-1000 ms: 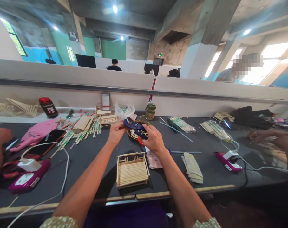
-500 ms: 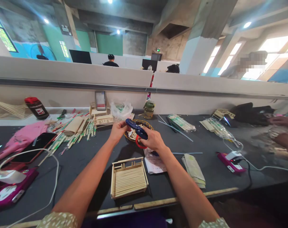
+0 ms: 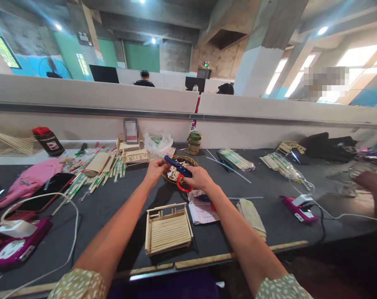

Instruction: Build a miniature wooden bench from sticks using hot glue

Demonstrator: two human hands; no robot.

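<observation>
Now your right hand is closed around the blue cutter, and your left hand pinches a thin stick at its tip, above the woven basket.

1. A stick tray sits near the front edge of the tabletop.
2. A folded cloth lies to its right, with a paper between them.
3. A phone and pink cloth lie toward the left edge.
4. A jar and plastic bag stand at the back edge.
5. A magenta charger lies toward the right edge.
</observation>
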